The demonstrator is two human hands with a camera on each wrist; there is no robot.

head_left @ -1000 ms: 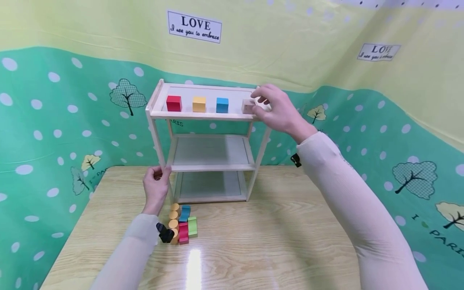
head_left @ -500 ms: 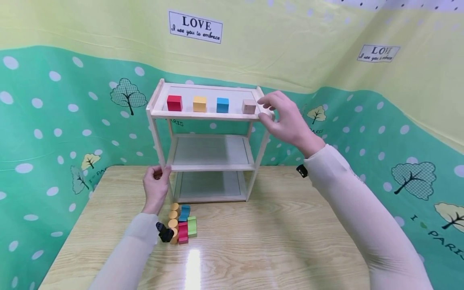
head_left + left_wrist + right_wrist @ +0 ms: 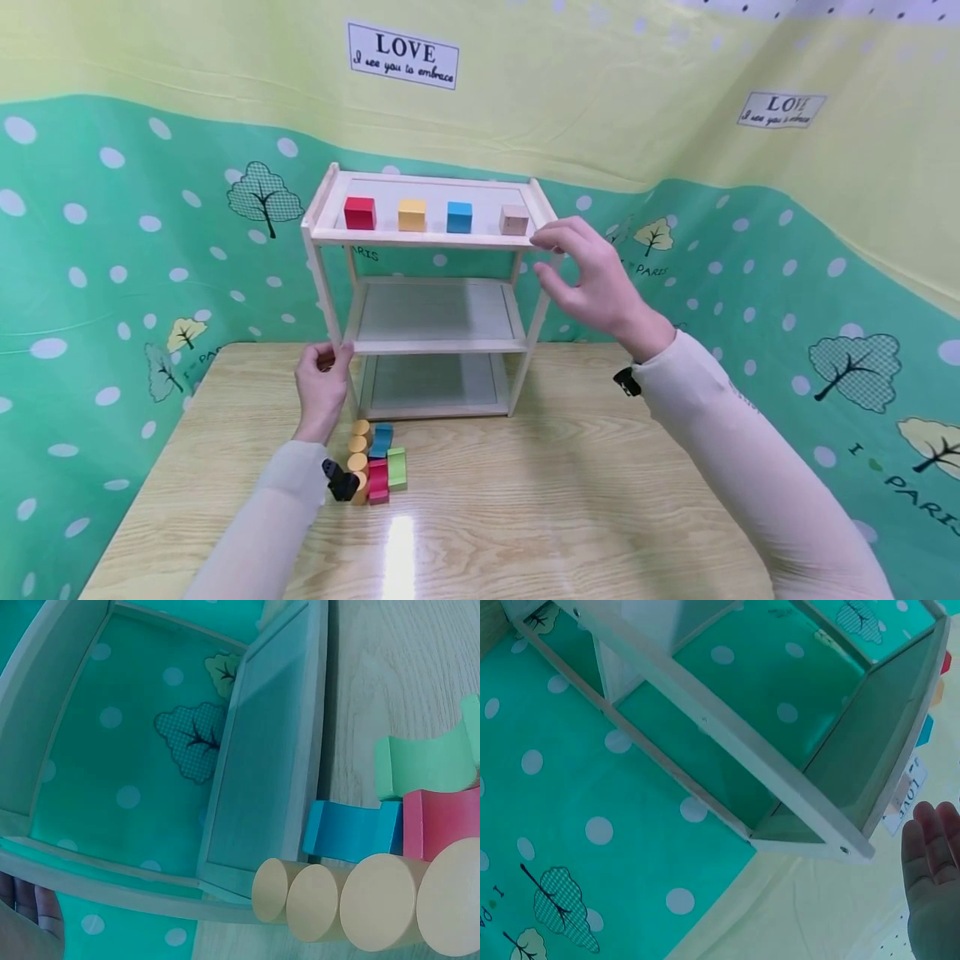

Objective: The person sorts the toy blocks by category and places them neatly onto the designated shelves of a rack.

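Left hand [image 3: 321, 387] grips the left front post of a white wooden three-tier shelf [image 3: 438, 347], at about the middle tier's level, thumb on the near side; left wrist view shows only its fingers, by the post at the lower left; right hand [image 3: 592, 279] is released, holding nothing, fingers loosely bent, thumb spread from them; it hovers just beside the top tier's right front corner, and right wrist view shows it apart from the frame.

Shelf stands upright on a light wood-grain table [image 3: 487, 533]; on its top tier, along the front edge, one spaced row of four cubes, left to right: solid red cube [image 3: 360, 214], yellow-orange cube [image 3: 412, 216], bright blue cube [image 3: 460, 218], pale bare-wood cube [image 3: 513, 221]; the pale one is nearest the right hand; none touch each other.

On the table, in front of the shelf's left side: four light-orange cylinders [image 3: 357, 462], upright in a line; right beside them a blue curved-top block [image 3: 381, 442] and a red curved-top block [image 3: 378, 482]; a light green curved-top block [image 3: 397, 469] sits just right of the red one.

Both arms in off-white sleeves [image 3: 742, 450]; small black device [image 3: 341, 482] at the left wrist; behind, a green-and-yellow cloth backdrop [image 3: 225, 317] with white dots, trees and "LOVE" labels.
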